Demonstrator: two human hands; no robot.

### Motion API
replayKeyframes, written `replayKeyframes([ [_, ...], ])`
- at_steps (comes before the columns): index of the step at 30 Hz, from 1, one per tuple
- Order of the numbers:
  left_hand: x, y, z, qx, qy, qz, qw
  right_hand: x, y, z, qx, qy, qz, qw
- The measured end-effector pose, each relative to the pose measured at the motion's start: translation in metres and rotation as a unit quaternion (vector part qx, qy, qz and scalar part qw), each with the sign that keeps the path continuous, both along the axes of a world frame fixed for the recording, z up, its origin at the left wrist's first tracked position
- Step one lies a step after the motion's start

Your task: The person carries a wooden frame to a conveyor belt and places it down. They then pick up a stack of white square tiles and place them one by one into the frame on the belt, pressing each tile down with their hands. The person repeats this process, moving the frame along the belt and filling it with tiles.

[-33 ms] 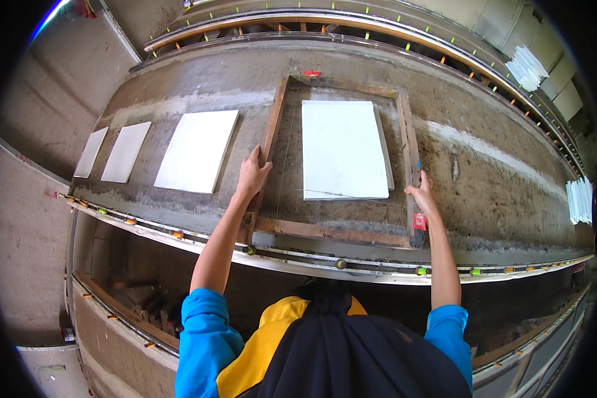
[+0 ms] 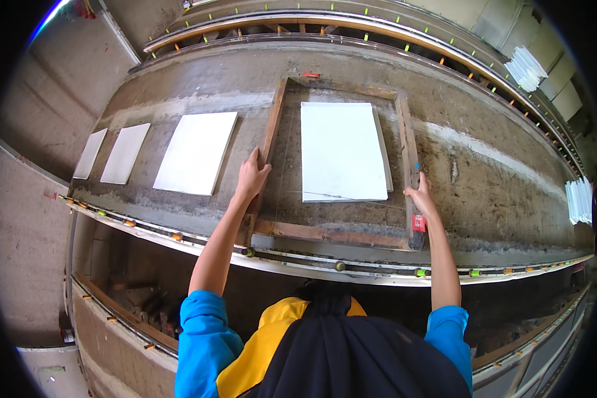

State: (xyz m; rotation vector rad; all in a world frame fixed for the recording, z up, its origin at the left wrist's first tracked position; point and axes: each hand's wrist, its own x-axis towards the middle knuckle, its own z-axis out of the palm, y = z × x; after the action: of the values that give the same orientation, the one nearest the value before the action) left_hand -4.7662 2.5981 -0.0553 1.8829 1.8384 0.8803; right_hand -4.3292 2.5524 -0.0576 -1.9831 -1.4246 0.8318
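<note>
A worn brown wooden frame [image 2: 318, 231] is held between my hands over the long table. My left hand [image 2: 252, 176] closes round its left side bar, thumb toward the inner edge. On the opposite bar my right hand [image 2: 421, 196] has a similar grip, close to a red patch [image 2: 418, 223] at the near right corner. Within the frame's outline shows a white rectangular sheet or folded cloth [image 2: 343, 151], with a darker edge along its right side. A thin dark line crosses its lower part. Whether mesh fills the frame, I cannot tell.
Left of the frame lie a white rectangular piece [image 2: 196, 154] and two narrower pale ones [image 2: 125, 154]. The stained table [image 2: 497, 192] has a near rail [image 2: 298, 263] with coloured clips. Farther off runs another railed table [image 2: 325, 20]. White stacks [image 2: 526, 68] stand at the right.
</note>
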Motion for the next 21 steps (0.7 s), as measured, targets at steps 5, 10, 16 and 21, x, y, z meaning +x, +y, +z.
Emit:
replayKeyframes([
  [5, 0.042, -0.01, 0.042, 0.155, 0.103, -0.004, 0.983, -0.018, 0.016, 0.032, 0.128, -0.216, 0.059, 0.966],
  [10, 0.11, 0.017, 0.004, -0.082, 0.059, -0.02, 0.995, -0.082, 0.072, 0.033, -0.01, -0.22, 0.112, 0.969],
  [16, 0.138, 0.034, 0.004, -0.149, -0.092, 0.082, 0.981, -0.097, 0.088, 0.02, -0.078, -0.127, 0.006, 0.989],
  [21, 0.126, 0.055, -0.013, -0.202, -0.169, 0.126, 0.957, -0.079, 0.091, 0.002, -0.021, 0.052, -0.058, 0.997],
])
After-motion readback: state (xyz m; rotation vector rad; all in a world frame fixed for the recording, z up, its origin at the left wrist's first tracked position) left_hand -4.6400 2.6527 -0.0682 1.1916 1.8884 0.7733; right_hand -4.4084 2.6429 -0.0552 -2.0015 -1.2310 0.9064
